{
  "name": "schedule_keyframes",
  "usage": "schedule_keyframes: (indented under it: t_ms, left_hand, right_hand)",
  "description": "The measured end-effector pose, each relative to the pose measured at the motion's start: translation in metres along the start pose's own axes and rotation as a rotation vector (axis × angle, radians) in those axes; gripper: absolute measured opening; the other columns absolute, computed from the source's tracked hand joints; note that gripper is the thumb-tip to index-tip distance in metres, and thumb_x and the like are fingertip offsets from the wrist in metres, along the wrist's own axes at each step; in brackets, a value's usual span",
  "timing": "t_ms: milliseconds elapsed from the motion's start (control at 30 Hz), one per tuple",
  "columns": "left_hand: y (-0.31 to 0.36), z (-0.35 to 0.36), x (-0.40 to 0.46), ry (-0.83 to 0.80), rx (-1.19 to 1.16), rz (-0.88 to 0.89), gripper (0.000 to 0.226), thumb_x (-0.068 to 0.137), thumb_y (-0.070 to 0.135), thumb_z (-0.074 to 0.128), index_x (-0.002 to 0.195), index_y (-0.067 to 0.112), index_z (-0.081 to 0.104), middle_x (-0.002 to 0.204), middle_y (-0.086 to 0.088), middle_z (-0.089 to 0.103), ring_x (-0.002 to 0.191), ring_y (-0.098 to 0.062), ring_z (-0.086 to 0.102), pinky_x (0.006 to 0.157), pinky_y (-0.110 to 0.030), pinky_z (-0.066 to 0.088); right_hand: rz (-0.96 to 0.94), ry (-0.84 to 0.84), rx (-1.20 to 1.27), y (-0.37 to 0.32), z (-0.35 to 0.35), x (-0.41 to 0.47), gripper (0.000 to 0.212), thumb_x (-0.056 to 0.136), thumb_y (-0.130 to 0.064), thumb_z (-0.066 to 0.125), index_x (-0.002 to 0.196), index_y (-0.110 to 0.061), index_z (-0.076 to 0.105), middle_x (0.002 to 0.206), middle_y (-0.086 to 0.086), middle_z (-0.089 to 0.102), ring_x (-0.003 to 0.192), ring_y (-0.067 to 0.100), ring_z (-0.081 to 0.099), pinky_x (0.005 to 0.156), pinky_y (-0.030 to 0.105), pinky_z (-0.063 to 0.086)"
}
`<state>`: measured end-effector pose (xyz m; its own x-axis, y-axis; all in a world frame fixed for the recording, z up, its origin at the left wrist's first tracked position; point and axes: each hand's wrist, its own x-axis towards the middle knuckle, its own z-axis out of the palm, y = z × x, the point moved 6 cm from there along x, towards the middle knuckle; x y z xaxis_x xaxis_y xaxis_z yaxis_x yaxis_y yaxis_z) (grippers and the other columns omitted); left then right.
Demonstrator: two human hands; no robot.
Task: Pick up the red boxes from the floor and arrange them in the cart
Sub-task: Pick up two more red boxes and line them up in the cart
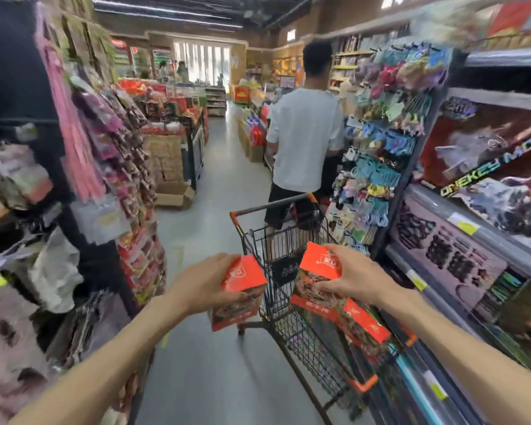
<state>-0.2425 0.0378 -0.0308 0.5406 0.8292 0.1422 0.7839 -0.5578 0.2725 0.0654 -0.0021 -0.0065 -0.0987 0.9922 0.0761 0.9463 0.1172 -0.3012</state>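
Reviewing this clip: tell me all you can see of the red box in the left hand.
The red box in the left hand looks like glossy cardboard: plain red top with a small white logo, a dark food photo across the lower front. The left hand grips it from its left side, tilted, in mid-air beside the cart, outside the basket. Print is too blurred to read.

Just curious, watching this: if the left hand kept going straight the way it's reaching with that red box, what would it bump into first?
Probably the shopping cart. The left hand points forward and right with its red box, toward the cart's near wire side. Depth is hard to judge, so it might pass above the rim.
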Motion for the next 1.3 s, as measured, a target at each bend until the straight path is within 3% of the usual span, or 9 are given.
schedule_keyframes:
  t_ms: [233, 367, 500, 700, 900, 1100, 1200, 1300]
  left_hand:
    - [-0.050, 0.006, 0.162, -0.064, 0.012, 0.182, 0.093, 0.076, 0.071, 0.067, 0.150, 0.026, 0.033, 0.142, 0.002, 0.053, 0.123, -0.019, 0.055, 0.098, -0.039, 0.050]
    - [-0.052, 0.033, 0.251, -0.115, 0.010, 0.295, 0.092, 0.074, 0.074, 0.065, 0.148, 0.027, 0.036, 0.136, 0.002, 0.058, 0.117, -0.019, 0.058, 0.089, -0.033, 0.048]
    - [-0.039, 0.077, 0.336, -0.191, 0.012, 0.418, 0.094, 0.075, 0.073, 0.065, 0.149, 0.026, 0.033, 0.136, 0.001, 0.058, 0.119, -0.021, 0.058, 0.095, -0.037, 0.050]
    - [-0.013, 0.170, 0.446, -0.297, 0.020, 0.579, 0.097, 0.077, 0.071, 0.063, 0.153, 0.020, 0.030, 0.145, -0.004, 0.050, 0.130, -0.024, 0.050, 0.106, -0.035, 0.042]
    - [0.000, 0.267, 0.525, -0.388, 0.062, 0.718, 0.108, 0.069, 0.087, 0.035, 0.151, 0.018, 0.037, 0.139, -0.005, 0.056, 0.126, -0.028, 0.051, 0.109, -0.043, 0.037]
    - [-0.003, 0.389, 0.566, -0.492, 0.070, 0.752, 0.094, 0.079, 0.079, 0.056, 0.151, 0.022, 0.034, 0.140, 0.001, 0.051, 0.128, -0.024, 0.045, 0.108, -0.043, 0.037]
    - [-0.009, 0.453, 0.575, -0.505, 0.128, 0.799, 0.090, 0.081, 0.073, 0.059, 0.150, 0.019, 0.039, 0.142, -0.002, 0.054, 0.129, -0.027, 0.046, 0.107, -0.044, 0.037]
    - [-0.023, 0.523, 0.579, -0.602, 0.187, 0.837, 0.093, 0.082, 0.060, 0.064, 0.156, 0.017, 0.027, 0.156, -0.004, 0.039, 0.144, -0.030, 0.031, 0.117, -0.046, 0.027]
  right_hand:
    - [0.171, 0.047, 0.012, 0.038, 0.008, 0.103, 0.103, 0.073, -0.082, 0.067, 0.152, -0.025, 0.034, 0.136, -0.007, 0.055, 0.119, 0.015, 0.055, 0.095, 0.035, 0.051]
    - [0.278, 0.064, -0.007, 0.079, 0.012, 0.140, 0.104, 0.073, -0.084, 0.064, 0.154, -0.028, 0.030, 0.139, -0.005, 0.053, 0.126, 0.019, 0.052, 0.095, 0.036, 0.050]
    - [0.396, 0.096, -0.016, 0.132, 0.021, 0.167, 0.103, 0.075, -0.079, 0.067, 0.157, -0.031, 0.026, 0.145, -0.004, 0.049, 0.131, 0.020, 0.046, 0.094, 0.036, 0.046]
    - [0.560, 0.107, -0.049, 0.231, 0.063, 0.206, 0.103, 0.075, -0.080, 0.065, 0.156, -0.028, 0.028, 0.140, -0.001, 0.050, 0.130, 0.023, 0.045, 0.094, 0.038, 0.046]
    - [0.697, 0.002, 0.030, 0.307, 0.134, 0.236, 0.103, 0.074, -0.071, 0.073, 0.154, -0.021, 0.032, 0.144, 0.004, 0.048, 0.134, 0.025, 0.044, 0.109, 0.041, 0.043]
    - [0.838, -0.090, 0.101, 0.351, 0.220, 0.239, 0.107, 0.079, -0.072, 0.069, 0.160, -0.021, 0.021, 0.153, -0.002, 0.038, 0.141, 0.019, 0.033, 0.117, 0.042, 0.035]
    - [0.893, -0.136, 0.119, 0.370, 0.273, 0.236, 0.110, 0.077, -0.081, 0.060, 0.160, -0.024, 0.018, 0.152, -0.004, 0.037, 0.141, 0.018, 0.033, 0.117, 0.041, 0.033]
    - [0.948, -0.129, 0.162, 0.386, 0.328, 0.231, 0.110, 0.075, -0.083, 0.058, 0.159, -0.026, 0.015, 0.153, -0.006, 0.035, 0.143, 0.016, 0.031, 0.121, 0.043, 0.032]
